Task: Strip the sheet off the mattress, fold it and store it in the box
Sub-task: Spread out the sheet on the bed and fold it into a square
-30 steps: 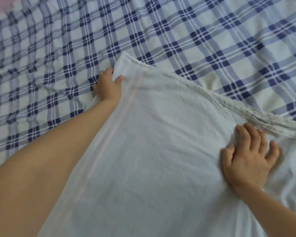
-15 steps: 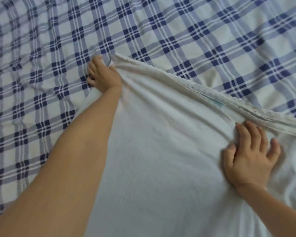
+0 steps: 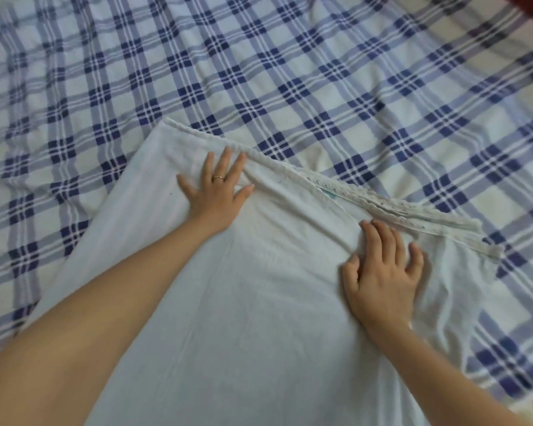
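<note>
Fingers (image 3: 226,161) of the left hand (image 3: 214,195) spread wide and flat on the white sheet (image 3: 259,318); the right hand (image 3: 382,275) presses beside it, fingers loosely bent, gripping nothing. One sheet, two hands, one checked cover (image 3: 320,72) beneath. Folding seems under way; the next fold likely needs both hands gripping the trimmed edge (image 3: 382,207).
</note>
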Motion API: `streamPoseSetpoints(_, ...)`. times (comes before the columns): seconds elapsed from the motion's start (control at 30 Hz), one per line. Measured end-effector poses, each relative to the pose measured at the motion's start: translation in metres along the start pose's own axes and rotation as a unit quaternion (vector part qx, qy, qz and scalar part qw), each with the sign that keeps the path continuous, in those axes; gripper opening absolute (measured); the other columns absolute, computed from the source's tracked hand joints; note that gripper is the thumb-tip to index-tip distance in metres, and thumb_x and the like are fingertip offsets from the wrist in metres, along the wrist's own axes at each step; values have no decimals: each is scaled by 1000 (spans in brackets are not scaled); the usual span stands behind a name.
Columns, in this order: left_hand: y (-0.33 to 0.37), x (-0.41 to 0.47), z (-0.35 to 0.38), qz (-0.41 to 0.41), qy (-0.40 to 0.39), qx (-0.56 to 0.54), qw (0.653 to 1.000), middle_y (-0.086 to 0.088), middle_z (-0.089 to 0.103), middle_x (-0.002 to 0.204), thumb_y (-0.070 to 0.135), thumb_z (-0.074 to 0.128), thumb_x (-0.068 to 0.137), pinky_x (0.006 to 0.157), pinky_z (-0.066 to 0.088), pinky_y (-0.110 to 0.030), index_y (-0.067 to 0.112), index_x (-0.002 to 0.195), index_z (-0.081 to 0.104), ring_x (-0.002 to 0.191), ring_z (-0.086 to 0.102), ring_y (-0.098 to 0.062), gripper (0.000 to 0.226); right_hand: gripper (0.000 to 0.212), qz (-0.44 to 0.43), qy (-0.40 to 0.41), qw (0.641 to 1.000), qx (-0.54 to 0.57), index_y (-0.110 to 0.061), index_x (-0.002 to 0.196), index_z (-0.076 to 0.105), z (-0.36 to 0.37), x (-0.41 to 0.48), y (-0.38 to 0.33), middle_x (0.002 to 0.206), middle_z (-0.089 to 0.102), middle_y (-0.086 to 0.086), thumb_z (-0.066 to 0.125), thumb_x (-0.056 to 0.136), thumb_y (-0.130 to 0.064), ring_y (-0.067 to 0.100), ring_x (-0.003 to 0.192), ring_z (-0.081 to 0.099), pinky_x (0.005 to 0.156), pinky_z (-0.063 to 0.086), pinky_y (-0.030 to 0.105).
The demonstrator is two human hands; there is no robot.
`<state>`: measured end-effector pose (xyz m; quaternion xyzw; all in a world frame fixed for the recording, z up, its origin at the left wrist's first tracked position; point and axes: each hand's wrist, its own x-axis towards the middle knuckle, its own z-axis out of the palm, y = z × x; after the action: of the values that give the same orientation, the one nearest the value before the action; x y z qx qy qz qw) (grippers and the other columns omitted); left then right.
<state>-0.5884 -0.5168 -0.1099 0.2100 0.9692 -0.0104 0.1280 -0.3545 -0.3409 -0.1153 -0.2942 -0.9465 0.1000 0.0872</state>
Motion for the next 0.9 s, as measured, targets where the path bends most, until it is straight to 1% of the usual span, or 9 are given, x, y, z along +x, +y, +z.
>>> streamPoseSetpoints(0.13,16,6,-14,-49,-93,-30,994,15,-30,152,59,16,96,103,1,-73,48,141,-21,144,-20,-19,60,51,19,1,999,51,-19,136,43,-14,7,16,142,41,3,39,89,-39,21,129,35,107,19,41)
streamPoseSetpoints(0.2,22,5,-25,-69,-96,-59,991,12,-23,155,46,24,101,104,5,-73,43,146,-12,145,-15,-23,59,43,49,17,996,68,-18,133,45,-22,19,34,138,42,5,45,93,-34,25,127,34,107,16,41)
streamPoseSetpoints(0.27,41,-8,-21,-9,1,-116,993,9,2,159,16,37,99,108,9,-67,34,150,16,146,3,-21,58,33,63,47,996,34,-13,121,52,-37,25,71,125,50,9,52,93,-30,29,117,41,101,22,44)
streamPoseSetpoints(0.33,55,-24,-14,120,103,-147,976,6,31,153,-3,43,86,112,7,-54,25,140,42,142,22,-15,60,31,42,34,998,23,-11,110,55,-48,34,93,110,57,8,58,91,-35,29,104,49,94,27,43)
streamPoseSetpoints(0.47,73,-28,-8,252,122,-114,953,5,51,137,4,54,87,111,7,-41,24,131,53,133,37,-13,49,36,3,-8,1000,12,-15,94,57,-58,38,116,89,56,-4,60,87,-50,25,89,52,87,25,39)
streamPoseSetpoints(0.53,77,-21,-17,272,114,-69,953,4,50,134,14,57,86,110,10,-39,26,131,51,128,40,-14,47,26,-41,16,998,42,-12,90,57,-54,36,123,88,56,-1,57,92,-37,28,90,52,87,29,39)
streamPoseSetpoints(0.67,85,-14,-40,290,10,-33,956,5,45,127,34,55,73,103,21,-35,26,126,45,117,44,-17,54,15,-168,58,982,59,-3,95,61,-56,42,126,104,61,11,57,94,-17,31,98,55,90,41,39)
streamPoseSetpoints(0.77,96,-12,-50,312,27,40,949,6,50,99,27,58,71,92,25,-35,27,100,45,96,47,-18,32,12,-155,-6,983,103,-5,98,60,-66,54,131,108,60,7,57,93,-16,27,86,59,66,50,38)
streamPoseSetpoints(0.9,92,-11,-54,344,104,76,930,6,52,89,19,63,80,82,30,-36,21,89,52,81,48,-18,14,17,-123,-55,979,153,-8,100,61,-65,64,140,103,59,2,56,94,-24,24,87,57,69,46,35)
